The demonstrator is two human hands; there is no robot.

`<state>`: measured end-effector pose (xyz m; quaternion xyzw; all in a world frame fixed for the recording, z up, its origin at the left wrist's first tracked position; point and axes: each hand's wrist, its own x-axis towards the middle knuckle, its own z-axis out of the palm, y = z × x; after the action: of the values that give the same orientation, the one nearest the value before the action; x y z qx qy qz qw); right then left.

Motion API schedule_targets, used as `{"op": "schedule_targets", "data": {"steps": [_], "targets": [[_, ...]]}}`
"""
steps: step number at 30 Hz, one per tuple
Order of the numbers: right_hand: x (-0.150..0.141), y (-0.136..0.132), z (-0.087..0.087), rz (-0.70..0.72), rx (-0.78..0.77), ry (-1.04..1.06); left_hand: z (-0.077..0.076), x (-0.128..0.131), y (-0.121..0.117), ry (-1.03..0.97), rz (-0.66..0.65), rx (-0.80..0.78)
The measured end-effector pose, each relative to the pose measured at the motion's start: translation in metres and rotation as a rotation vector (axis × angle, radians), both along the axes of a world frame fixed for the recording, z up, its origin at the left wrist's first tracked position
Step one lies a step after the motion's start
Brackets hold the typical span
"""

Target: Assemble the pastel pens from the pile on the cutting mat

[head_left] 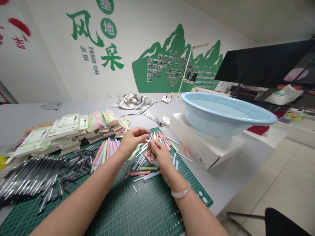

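Note:
My left hand (131,141) is raised over the pile of pen parts, thumb and fingers pinched together at the tips. What sits in that pinch is too small to make out. Close beside it, my right hand (161,156) is closed around a light green pen barrel (153,151), mostly hidden by the fingers. Below both hands lie pink, green and blue pen parts, among them a pink barrel (140,173) and a green barrel (148,168), with thin white refills. A small white piece (135,189) lies apart on the green cutting mat (128,209).
Left of the hands are rows of black-and-clear pens (31,178), loose black pen parts (80,164) and stacked small boxes (66,126). A blue basin (209,121) rests on a white carton (197,144) at right. Behind lie crumpled cloths (131,101) and a cable.

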<state>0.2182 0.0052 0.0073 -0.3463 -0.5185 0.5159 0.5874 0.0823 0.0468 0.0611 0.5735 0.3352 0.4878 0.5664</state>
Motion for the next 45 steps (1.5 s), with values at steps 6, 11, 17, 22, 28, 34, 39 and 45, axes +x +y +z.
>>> {"op": "schedule_targets", "data": {"steps": [6, 11, 17, 22, 28, 34, 39, 45], "targets": [[-0.003, -0.002, 0.002, 0.048, -0.030, 0.072, 0.005, -0.007, -0.001, 0.092, -0.119, -0.018], [0.000, -0.002, 0.004, 0.049, -0.026, 0.131, 0.000, -0.023, 0.020, 0.598, 0.023, 0.132], [0.003, 0.000, 0.003, 0.013, -0.026, 0.128, -0.035, -0.036, 0.039, 1.162, 0.264, 0.178], [0.004, 0.003, 0.000, -0.009, -0.014, 0.096, -0.058, -0.031, 0.038, 1.206, 0.339, 0.108], [0.003, 0.003, -0.003, -0.010, 0.007, 0.033, -0.039, -0.039, 0.039, 1.007, 0.294, 0.072], [-0.005, 0.001, -0.007, 0.030, -0.036, -0.061, -0.010, -0.044, 0.018, 0.035, 0.160, -0.066], [-0.008, 0.000, -0.008, 0.026, -0.025, -0.100, 0.005, -0.039, 0.007, -0.203, 0.129, -0.074], [-0.008, -0.001, -0.006, 0.035, -0.025, -0.095, 0.009, -0.035, 0.006, -0.169, 0.104, -0.061]]}}
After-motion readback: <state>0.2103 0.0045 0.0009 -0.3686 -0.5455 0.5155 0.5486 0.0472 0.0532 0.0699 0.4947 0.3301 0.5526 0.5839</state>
